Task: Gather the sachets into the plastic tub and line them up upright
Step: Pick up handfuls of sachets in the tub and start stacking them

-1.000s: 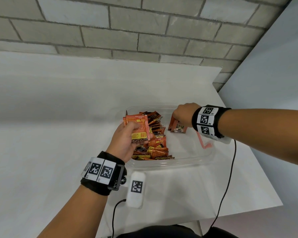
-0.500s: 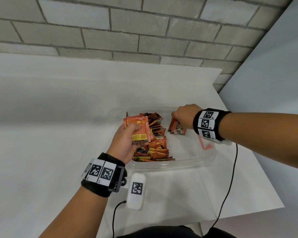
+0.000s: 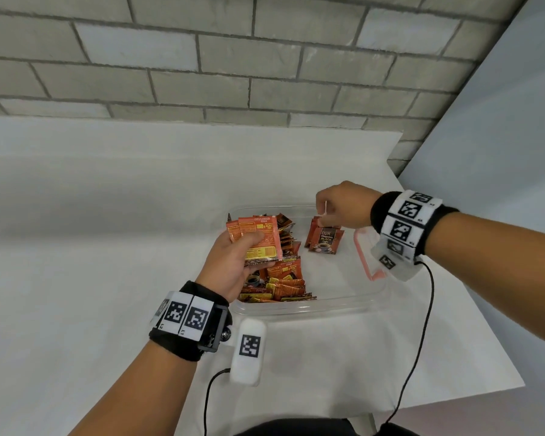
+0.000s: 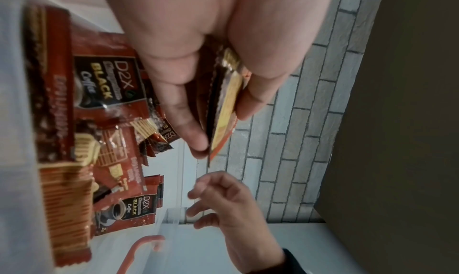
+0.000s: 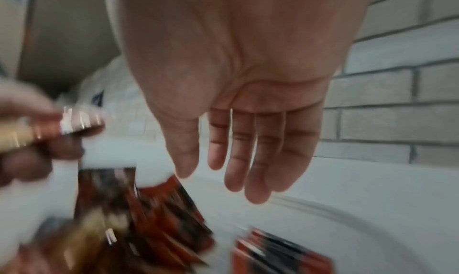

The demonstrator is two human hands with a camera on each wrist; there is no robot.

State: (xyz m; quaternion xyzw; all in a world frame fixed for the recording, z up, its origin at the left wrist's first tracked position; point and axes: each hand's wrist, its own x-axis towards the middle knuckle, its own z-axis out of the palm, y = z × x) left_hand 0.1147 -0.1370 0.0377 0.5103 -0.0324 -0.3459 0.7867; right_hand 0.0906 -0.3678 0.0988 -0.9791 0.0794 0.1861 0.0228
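- nearest the camera, the white worktop [image 3: 76,278], with the clear rectangular plastic tub [image 3: 312,309] sitting by its right edge.
- left hand [image 3: 233,265] over the tub's near-left side, thumb and fingers clamped round a small fan of orange-red coffee sachets [image 3: 258,240], lifted clear of the rest; the left wrist view shows that fan [image 4: 223,101] edge-on between thumb and fingers.
- under that hand, a loose heap of red-brown sachets [image 3: 283,281] lies jumbled flat along the tub's left side.
- pink clip handle [image 3: 364,256] on the tub's right wall.
- further in, a short row of sachets standing upright [image 3: 323,239] near the far middle of the tub, dark "black coffee" face towards us.
- right hand [image 3: 343,206] just above that row, fingers loosely extended and spread, gripping nothing; the right wrist view shows the palm bare [image 5: 248,82], though blurred.
- behind, the grey brick wall [image 3: 233,58].
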